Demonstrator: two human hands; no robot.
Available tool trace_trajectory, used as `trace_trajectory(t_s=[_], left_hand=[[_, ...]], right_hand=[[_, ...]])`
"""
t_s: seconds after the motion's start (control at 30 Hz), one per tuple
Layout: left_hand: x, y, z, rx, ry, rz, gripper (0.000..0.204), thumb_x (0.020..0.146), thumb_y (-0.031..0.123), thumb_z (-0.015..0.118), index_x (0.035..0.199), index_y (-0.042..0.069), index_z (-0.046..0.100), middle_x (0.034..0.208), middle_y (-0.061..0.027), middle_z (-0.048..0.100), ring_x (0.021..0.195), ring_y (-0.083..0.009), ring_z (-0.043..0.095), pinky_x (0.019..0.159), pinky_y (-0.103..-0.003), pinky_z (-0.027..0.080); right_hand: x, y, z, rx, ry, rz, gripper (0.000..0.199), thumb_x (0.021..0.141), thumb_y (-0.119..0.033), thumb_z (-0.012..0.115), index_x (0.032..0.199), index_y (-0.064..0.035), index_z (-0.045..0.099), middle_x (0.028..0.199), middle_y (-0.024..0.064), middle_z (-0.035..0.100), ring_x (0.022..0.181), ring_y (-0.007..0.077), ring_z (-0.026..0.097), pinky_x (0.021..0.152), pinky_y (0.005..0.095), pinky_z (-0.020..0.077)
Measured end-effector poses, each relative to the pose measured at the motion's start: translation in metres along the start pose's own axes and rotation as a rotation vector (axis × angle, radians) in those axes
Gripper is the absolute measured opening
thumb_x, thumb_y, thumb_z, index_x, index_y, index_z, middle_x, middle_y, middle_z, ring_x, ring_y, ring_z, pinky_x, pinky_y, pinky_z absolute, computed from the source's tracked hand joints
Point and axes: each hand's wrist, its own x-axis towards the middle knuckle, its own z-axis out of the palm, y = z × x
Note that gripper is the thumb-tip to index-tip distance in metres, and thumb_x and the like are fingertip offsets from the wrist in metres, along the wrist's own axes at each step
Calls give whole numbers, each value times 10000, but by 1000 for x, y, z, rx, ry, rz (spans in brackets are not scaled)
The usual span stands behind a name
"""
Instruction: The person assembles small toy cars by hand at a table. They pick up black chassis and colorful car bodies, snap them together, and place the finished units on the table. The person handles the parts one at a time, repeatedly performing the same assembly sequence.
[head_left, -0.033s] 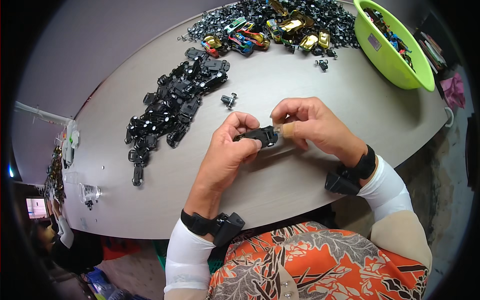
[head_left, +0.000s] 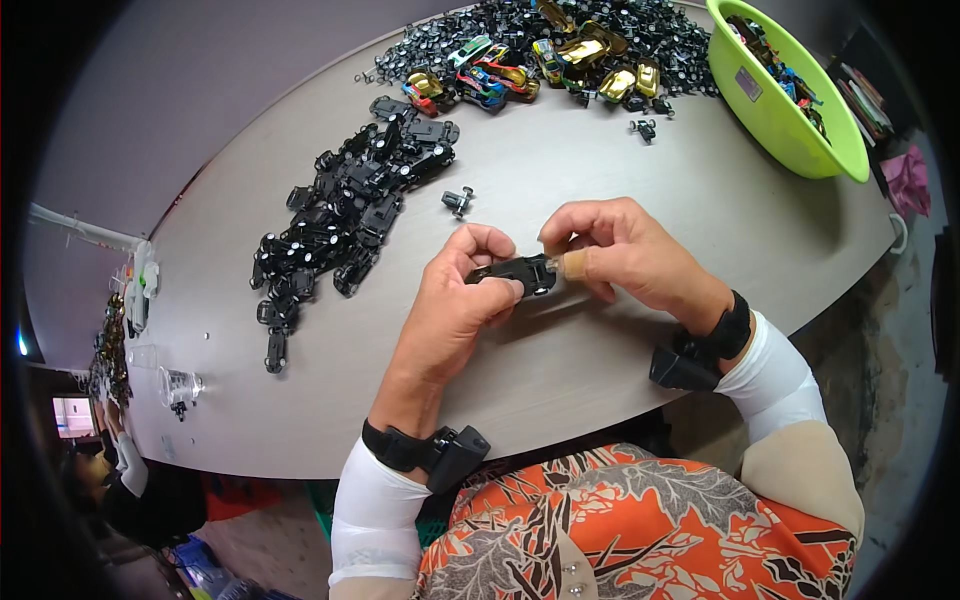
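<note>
On our one table (head_left: 250, 430) we judge the work to be only partway along: the broad heap of small wheeled pieces (head_left: 680, 50) at the far side, past counting, looks left to do, while the pile of black chassis (head_left: 376, 218), dozens overlapping, may be the part done. One green tub (head_left: 770, 130) holds coloured parts, too jumbled to count. Of our two hands, the left hand (head_left: 450, 305) pinches one black chassis (head_left: 530, 273) under its thumb, near the table's front edge; the right hand (head_left: 635, 255) curls against the chassis's right end, but we cannot tell whether its fingertips grip the chassis or something tiny. About nine colourful car bodies (head_left: 592, 48) lie by the heap. Two stray wheeled pieces (head_left: 457, 202) lie apart.
</note>
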Motion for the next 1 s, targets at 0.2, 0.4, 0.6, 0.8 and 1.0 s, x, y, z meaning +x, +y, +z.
trace_trajectory(t_s=[0.2,0.4,0.6,0.8,1.0], left_hand=[[4,-7,5,-160,128,132,211,795,45,631,987,35,543,816,-11,579,621,-50,523,499,-172,396],[1,-6,11,-187,-40,92,216,841,117,619,1027,41,540,885,-50,620,735,-122,611,623,-240,511],[-4,-1,12,3,-88,22,187,791,88,657,960,17,623,774,-39,633,661,-95,590,604,-221,499],[-5,-7,10,74,-123,65,227,774,107,663,964,-7,614,740,-53,623,598,-75,541,541,-194,433],[-10,-7,17,295,-70,68,125,797,76,618,897,2,619,685,41,543,602,-15,447,534,-170,363]], right_hand=[[-3,-1,4,-139,-73,47,124,757,-23,553,859,-10,623,606,-19,535,441,24,430,400,185,329],[-5,-11,-4,-162,32,-156,71,779,-34,564,828,-11,610,652,-27,548,517,20,459,471,176,384],[-6,-11,-6,-93,-71,-157,88,767,-31,562,830,1,615,713,-11,556,574,31,488,489,183,404],[-7,-12,-4,-139,-128,-107,114,742,-29,582,843,3,625,687,-12,563,608,43,503,521,201,406],[-5,-2,0,-412,-104,-117,103,756,-28,631,845,12,597,728,16,564,643,85,506,551,230,412]])
